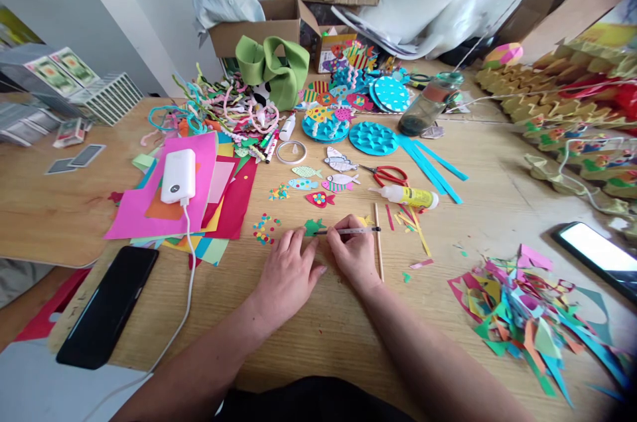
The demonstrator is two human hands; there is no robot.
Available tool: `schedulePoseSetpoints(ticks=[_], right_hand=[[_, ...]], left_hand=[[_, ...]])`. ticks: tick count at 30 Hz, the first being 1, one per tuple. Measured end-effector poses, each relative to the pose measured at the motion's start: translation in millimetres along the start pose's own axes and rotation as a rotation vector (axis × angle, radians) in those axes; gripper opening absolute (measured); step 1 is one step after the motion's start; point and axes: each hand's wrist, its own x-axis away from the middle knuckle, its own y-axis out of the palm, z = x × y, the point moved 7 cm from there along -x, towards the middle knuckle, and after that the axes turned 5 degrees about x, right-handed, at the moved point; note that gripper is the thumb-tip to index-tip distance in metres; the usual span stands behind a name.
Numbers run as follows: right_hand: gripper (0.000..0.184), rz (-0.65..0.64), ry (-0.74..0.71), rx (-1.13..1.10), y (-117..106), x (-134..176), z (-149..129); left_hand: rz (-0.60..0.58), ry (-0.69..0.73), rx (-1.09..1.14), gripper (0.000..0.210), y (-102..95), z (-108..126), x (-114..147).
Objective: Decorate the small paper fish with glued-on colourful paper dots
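Observation:
My right hand (355, 255) grips a slim pen (359, 231), its tip at a green paper fish (314, 227) lying on the table. Fingers outstretched, my left hand (286, 276) rests on the wood with its fingertips at the fish's lower left edge. Small coloured paper dots (263, 228) are scattered left of the fish. Just above lies a red paper fish (320, 199) with dots on it, among several other decorated paper fish (304, 184). A thin wooden stick (379, 253) lies beside my right hand.
A glue bottle (411, 197) and red-handled scissors (391, 175) lie beyond my right hand. Paper scraps (527, 316) are heaped at right. Coloured sheets (239, 200) carry a white power bank (178, 175); its cable runs past a black phone (107, 306). Another person's arm (30, 309) shows at left.

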Motion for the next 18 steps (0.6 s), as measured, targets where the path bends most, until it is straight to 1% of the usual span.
schedulePoseSetpoints(ticks=[6, 18], right_hand=[[0.018, 0.032, 0.051, -0.044, -2.4, 0.3, 4.6], [0.016, 0.035, 0.005, -0.027, -2.5, -0.5, 1.6]], left_hand=[[0.008, 0.007, 0.000, 0.045, 0.0, 0.1, 0.1], [0.016, 0.001, 0.004, 0.046, 0.8, -1.3, -0.1]])
